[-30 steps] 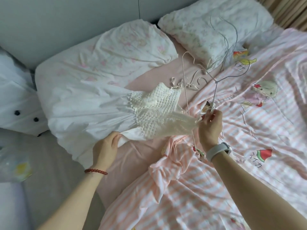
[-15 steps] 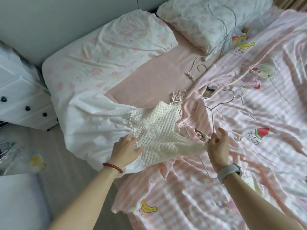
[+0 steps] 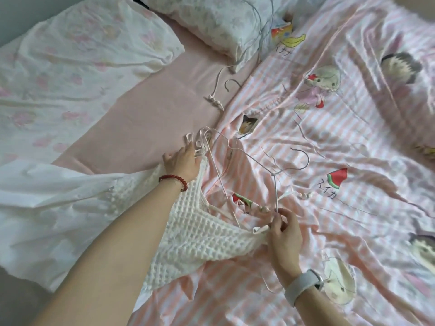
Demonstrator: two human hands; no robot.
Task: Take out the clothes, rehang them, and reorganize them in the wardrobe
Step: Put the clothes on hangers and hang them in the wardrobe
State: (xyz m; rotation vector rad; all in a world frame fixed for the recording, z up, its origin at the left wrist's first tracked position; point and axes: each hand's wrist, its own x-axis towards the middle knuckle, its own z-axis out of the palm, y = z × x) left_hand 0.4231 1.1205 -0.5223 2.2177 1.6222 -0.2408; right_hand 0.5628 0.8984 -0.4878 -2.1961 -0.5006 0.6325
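The white dress (image 3: 193,234) lies across the bed, its knitted top part between the two hands and its smooth skirt spread out to the left of the left arm. A thin wire hanger (image 3: 274,175) lies on the top of the dress, its hook pointing away from the right hand, and one arm of it goes under the knitted edge.

The right hand (image 3: 283,234) is closed in a pinch: thumb and fingers hold the strap end of the dress together with the lower end of the hanger wire. A small string of beads (image 3: 263,209) lies just beyond this hand. On this wrist is a grey watch (image 3: 302,284).

The left hand (image 3: 183,163) is stretched forward at the far corner of the knitted part. Its fingers reach into the bundle of straps (image 3: 200,141) there; if they really grip the straps I cannot tell. A red bead bracelet (image 3: 174,181) is around this wrist.

Under both hands is a pink striped blanket (image 3: 353,208) with cartoon pictures. Well beyond the left hand lie another hanger (image 3: 231,82) with a beaded strap, and two pillows (image 3: 82,55).
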